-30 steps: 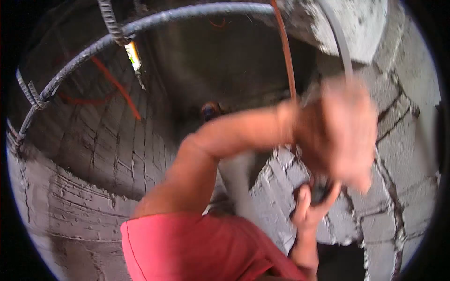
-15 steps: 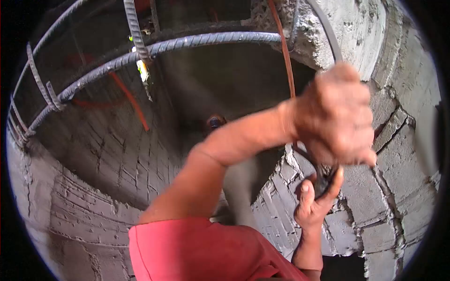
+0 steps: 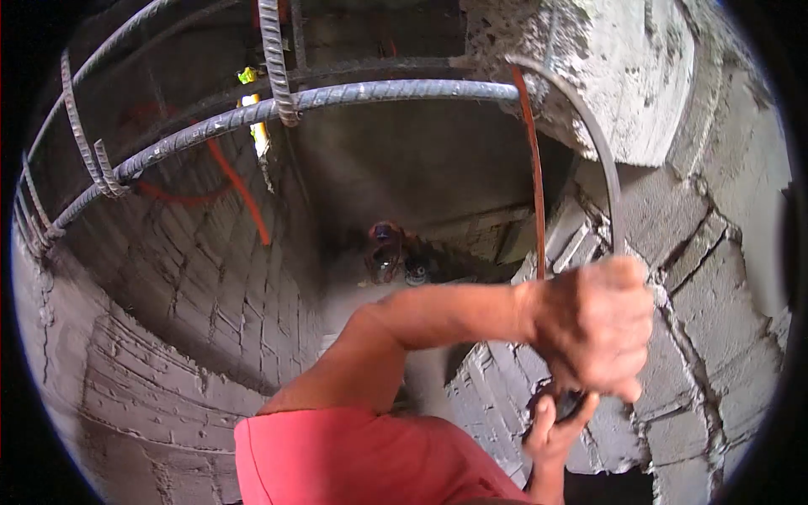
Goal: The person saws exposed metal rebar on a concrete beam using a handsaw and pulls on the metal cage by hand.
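Hacksaw (image 3: 610,172), left grip (image 3: 596,326) clasping frame (image 3: 582,109), right grip (image 3: 555,431) clasping handle (image 3: 571,404), blade (image 3: 534,160) against rebar (image 3: 404,90)

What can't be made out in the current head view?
All in the head view:
Dark thing at the right hand: mostly covered by the left hand.
Grey strip: lower part hidden by the left hand.
Right forearm: cut off by the bottom edge.
Distant shape: too small and dim to identify.

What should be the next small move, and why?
Probably a push of the left hand away from the body: it grips the curved frame, and the reddish strip appears to meet the rebar near the strip's far end, with most of its visible length nearer the hand.
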The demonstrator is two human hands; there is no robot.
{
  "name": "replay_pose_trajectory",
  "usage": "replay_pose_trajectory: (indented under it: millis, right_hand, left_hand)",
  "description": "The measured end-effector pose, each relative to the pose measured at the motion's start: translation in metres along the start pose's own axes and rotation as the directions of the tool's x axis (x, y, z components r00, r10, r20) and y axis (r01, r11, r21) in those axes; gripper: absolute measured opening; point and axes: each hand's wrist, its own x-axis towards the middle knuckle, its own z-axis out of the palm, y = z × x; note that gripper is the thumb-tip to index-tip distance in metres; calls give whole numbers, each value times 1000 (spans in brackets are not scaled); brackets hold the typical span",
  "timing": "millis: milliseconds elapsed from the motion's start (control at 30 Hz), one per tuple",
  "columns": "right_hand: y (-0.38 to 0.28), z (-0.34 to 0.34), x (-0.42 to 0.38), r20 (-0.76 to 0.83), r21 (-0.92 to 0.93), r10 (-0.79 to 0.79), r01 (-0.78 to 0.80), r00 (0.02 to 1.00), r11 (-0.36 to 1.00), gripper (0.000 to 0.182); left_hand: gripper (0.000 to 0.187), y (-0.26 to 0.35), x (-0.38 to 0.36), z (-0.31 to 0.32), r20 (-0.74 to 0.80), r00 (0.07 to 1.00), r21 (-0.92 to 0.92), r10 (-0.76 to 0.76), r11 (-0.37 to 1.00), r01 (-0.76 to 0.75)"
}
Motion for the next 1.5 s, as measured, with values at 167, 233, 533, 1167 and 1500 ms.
replay_pose_trajectory:
  millis: [167,233,533,1167,1500]
  right_hand:
    - [-25,15,89,-13,-133,66,-67,998,989,74]
    - [-33,7,103,27,-227,7,0,1000,974,75]
    - [-19,11,69,32,-144,69,-64,997,988,76]
    - [-21,-2,47,108,-221,-47,70,993,973,81]
    - [-21,5,48,49,0,129,-129,990,992,78]
  left_hand:
    - [41,-70,20,-10,-13,987,75,159,985,-157]
    - [42,-79,31,-15,-55,987,185,148,973,-135]
    - [42,-54,15,-11,0,989,63,146,987,-146]
    - [50,-4,1,-11,94,995,23,17,1000,-20]
    - [49,-37,12,-4,-118,989,97,92,992,-81]
